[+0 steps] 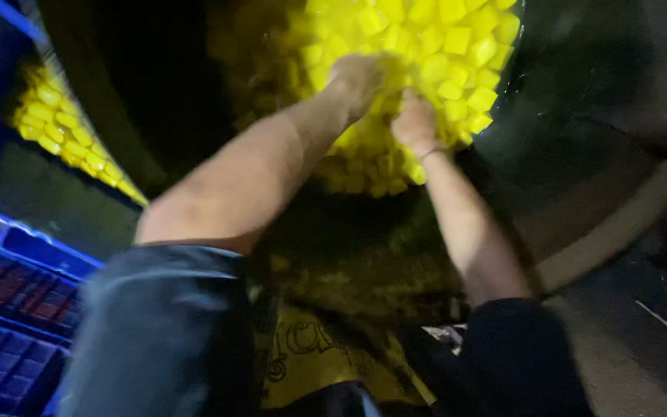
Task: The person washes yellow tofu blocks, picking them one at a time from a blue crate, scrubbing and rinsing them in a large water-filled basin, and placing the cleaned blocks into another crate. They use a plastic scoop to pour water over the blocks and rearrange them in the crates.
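A large heap of small yellow cubes (pixel 441 46) fills a big dark round vessel (pixel 580 93). Both my arms reach down into it. My left hand (pixel 358 77) is buried among the cubes at the heap's near edge, fingers hidden in the pile. My right hand (pixel 414 123) is pushed into the cubes right beside it, fingers also hidden, with a thin band at the wrist. The picture is blurred, so I cannot see whether either hand holds cubes.
A second pile of yellow cubes (pixel 63 131) lies at the far left. Blue plastic crates (pixel 17 309) stand at the lower left. A yellow printed sack (pixel 326 363) lies below the vessel. A pale bar (pixel 627 216) crosses at the right.
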